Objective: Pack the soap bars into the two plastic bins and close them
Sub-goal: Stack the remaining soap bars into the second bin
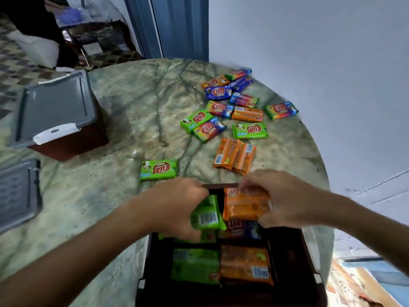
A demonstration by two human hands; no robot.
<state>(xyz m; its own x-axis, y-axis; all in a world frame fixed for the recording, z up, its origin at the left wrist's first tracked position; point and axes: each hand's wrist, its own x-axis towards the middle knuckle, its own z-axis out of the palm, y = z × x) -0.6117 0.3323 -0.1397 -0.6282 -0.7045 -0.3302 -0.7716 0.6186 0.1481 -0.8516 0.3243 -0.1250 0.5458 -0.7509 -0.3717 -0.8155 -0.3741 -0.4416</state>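
Observation:
A dark open bin (290,262) stands at the near table edge with green, orange and blue wrapped soap bars inside. Over its far end my left hand (177,209) grips a green soap bar (207,214), tilted on edge. Beside it my right hand (281,198) holds an orange soap bar (245,206). Several loose soap bars (234,111) lie scattered on the far right of the marble table (124,111). One green bar (159,169) lies alone just beyond my left hand. A second dark bin with a grey lid (55,109) on it sits at the left.
Another grey lid (17,191) lies flat at the table's left edge. A pair of orange bars (234,156) rests just beyond the open bin. A white wall is close on the right; a blue door frame and clutter are behind the table.

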